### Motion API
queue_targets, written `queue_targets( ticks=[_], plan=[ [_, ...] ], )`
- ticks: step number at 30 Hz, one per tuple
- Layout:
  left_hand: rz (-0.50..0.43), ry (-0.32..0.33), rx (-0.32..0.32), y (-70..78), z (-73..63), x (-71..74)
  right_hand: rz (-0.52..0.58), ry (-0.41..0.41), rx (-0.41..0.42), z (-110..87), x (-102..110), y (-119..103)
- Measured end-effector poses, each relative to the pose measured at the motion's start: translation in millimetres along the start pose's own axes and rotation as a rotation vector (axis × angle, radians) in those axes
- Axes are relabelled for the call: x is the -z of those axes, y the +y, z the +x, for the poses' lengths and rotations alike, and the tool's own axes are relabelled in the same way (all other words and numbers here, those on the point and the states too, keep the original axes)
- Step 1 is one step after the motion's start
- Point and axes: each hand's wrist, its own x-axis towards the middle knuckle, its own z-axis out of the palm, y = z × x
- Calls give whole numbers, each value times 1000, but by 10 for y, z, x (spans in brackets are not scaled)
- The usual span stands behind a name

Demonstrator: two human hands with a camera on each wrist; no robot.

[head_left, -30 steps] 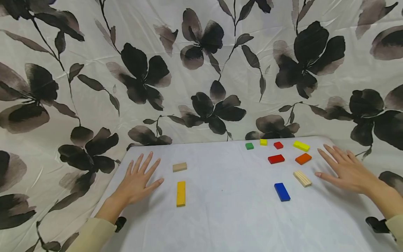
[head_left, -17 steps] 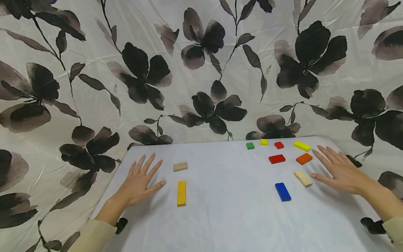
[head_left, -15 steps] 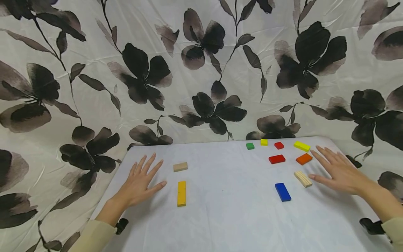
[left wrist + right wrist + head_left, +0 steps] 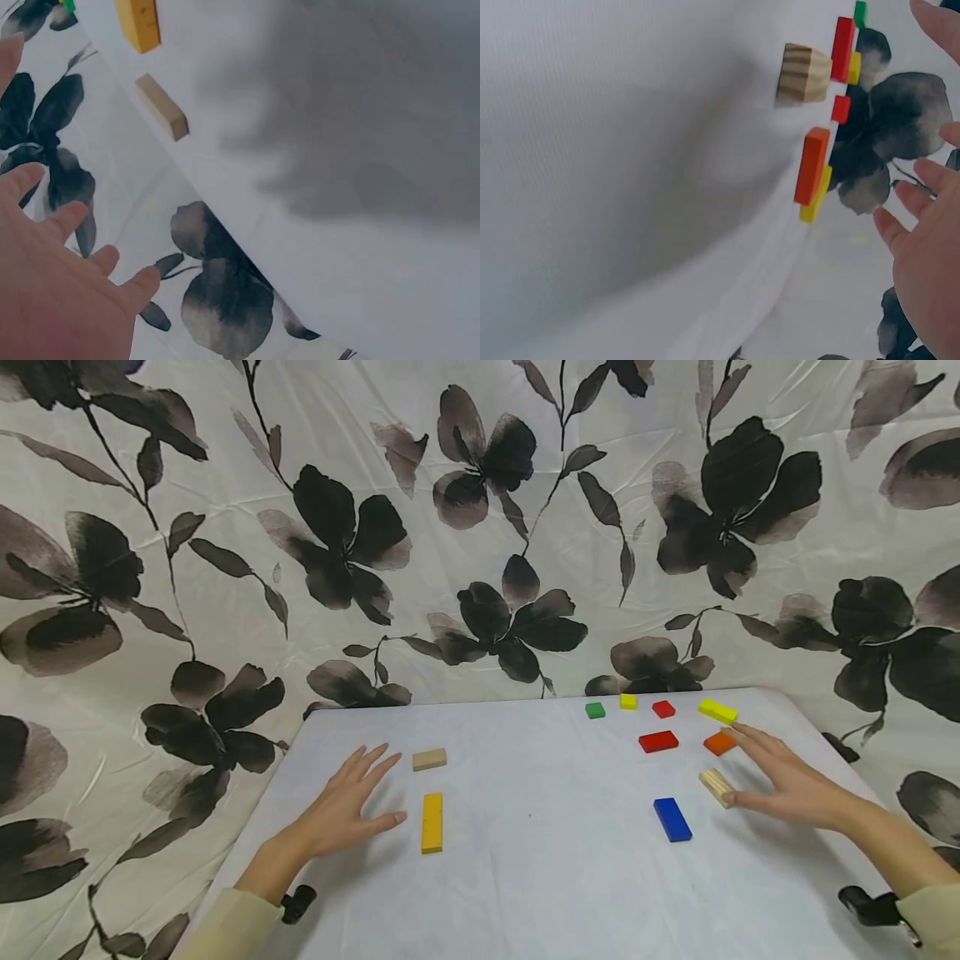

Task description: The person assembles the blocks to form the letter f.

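My left hand [image 4: 339,817] hovers over the table's left side, fingers loosely extended and holding nothing. Just right of it lie a plain tan wooden block [image 4: 429,760] and an upright-oriented amber-yellow block [image 4: 432,823]. On the other side my right hand [image 4: 797,792] is spread in the air, also holding nothing. In the head view its thumb tip overlaps the end of a striped wooden block [image 4: 715,785], and its fingertips cover part of an orange block [image 4: 719,743]. The right wrist view shows the striped block [image 4: 805,73] and orange block [image 4: 812,166] apart from the fingers.
A blue block [image 4: 672,820] lies left of the striped one. Farther back are a red block [image 4: 658,742], a long yellow block [image 4: 717,711], a small red [image 4: 663,709], a small yellow [image 4: 628,702] and a green block [image 4: 595,711]. Floral cloth [image 4: 480,552] hangs behind the white table [image 4: 540,893].
My right hand has moved left, over the orange and striped blocks. My left hand has shifted a little right and nearer, its fingers less spread. The blocks have stayed put.
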Motion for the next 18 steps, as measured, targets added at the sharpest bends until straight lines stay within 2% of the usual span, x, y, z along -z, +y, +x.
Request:
queue_targets(
  ticks=[11,18],
  plan=[
    [-200,-62,24,71,-18,-53,108,-24,26,13,-103,-111],
    [-269,-94,11,109,-10,-97,136,-42,8,37,-202,-215]
  ],
)
